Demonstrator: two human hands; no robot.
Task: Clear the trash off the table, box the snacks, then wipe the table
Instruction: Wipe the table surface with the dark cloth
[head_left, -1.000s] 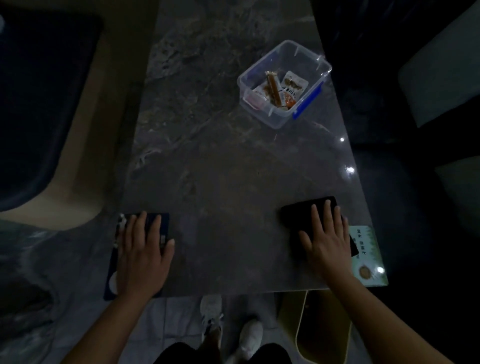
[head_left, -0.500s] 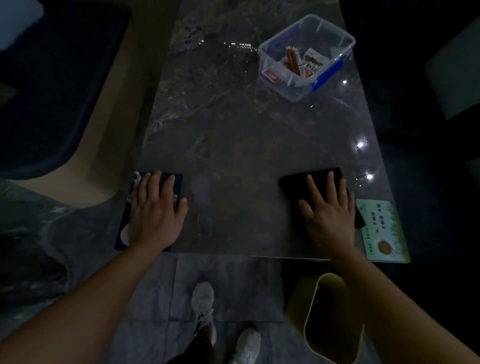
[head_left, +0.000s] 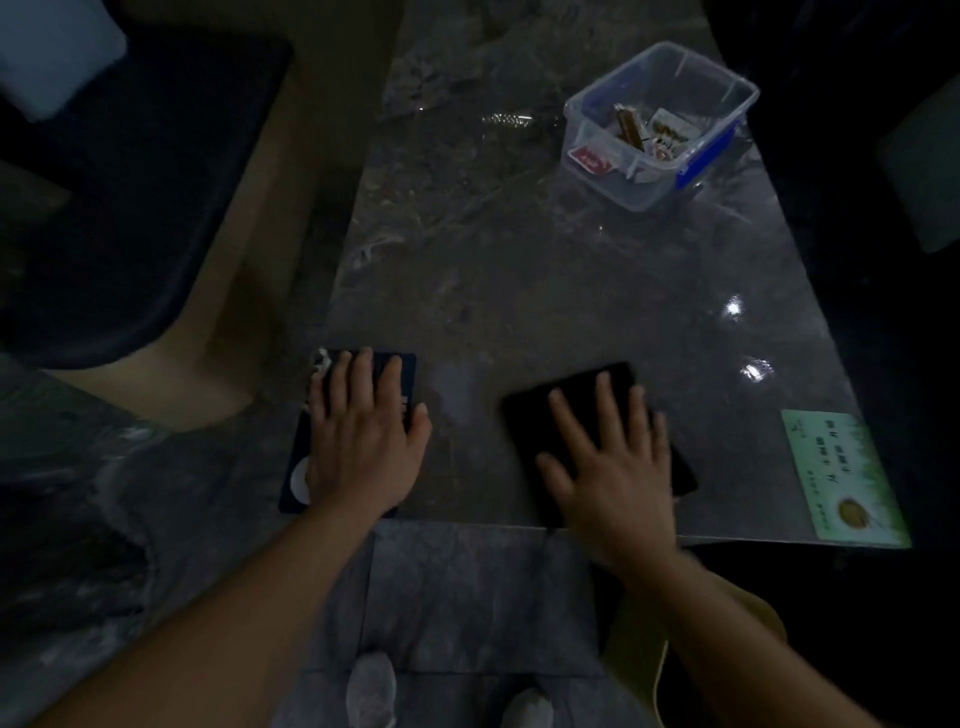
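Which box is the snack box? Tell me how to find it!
Look at the long dark stone table and follow it to the far right corner. There sits a clear plastic box with no lid on, holding snack packets. It is the only see-through thing, and it has a blue clip on its side.

The left hand (head_left: 363, 441) lies flat on a dark blue rectangular card (head_left: 405, 371) at the near left corner of the grey marbled stone counter (head_left: 519, 270). To its right, well apart, the right hand (head_left: 615, 475) lies flat on a black folded cloth (head_left: 561, 410) at the counter's near edge. Right of the right hand, at the near right corner, lies a green printed card (head_left: 841, 478). Far beyond the right hand, toward the right edge, stands a clear plastic box with blue clips (head_left: 722, 78), with wrapped snack packets (head_left: 649, 130) inside it. Below the right forearm, off the counter, stands a yellow bin (head_left: 639, 644) on the floor.
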